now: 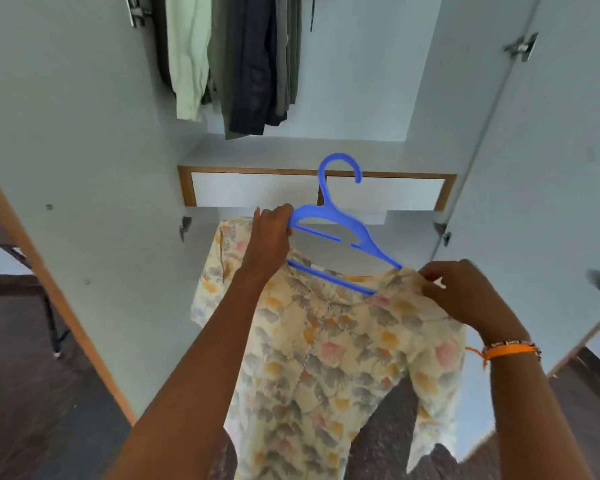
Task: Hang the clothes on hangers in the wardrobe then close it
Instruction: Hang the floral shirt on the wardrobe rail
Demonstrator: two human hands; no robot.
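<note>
The left hand (269, 233) gripped the blue hanger (340, 216); the right hand (461, 292) pinched the floral shirt (326, 358) onto it. Hanging and closing the wardrobe doors (84, 168) remained.

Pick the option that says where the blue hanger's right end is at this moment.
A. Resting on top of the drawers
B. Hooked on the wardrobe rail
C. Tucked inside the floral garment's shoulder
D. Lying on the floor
C: the blue hanger has its right arm slipped under the fabric of the floral garment, where the right hand pinches the shoulder, while the left hand grips the hanger's bare left end.
</note>
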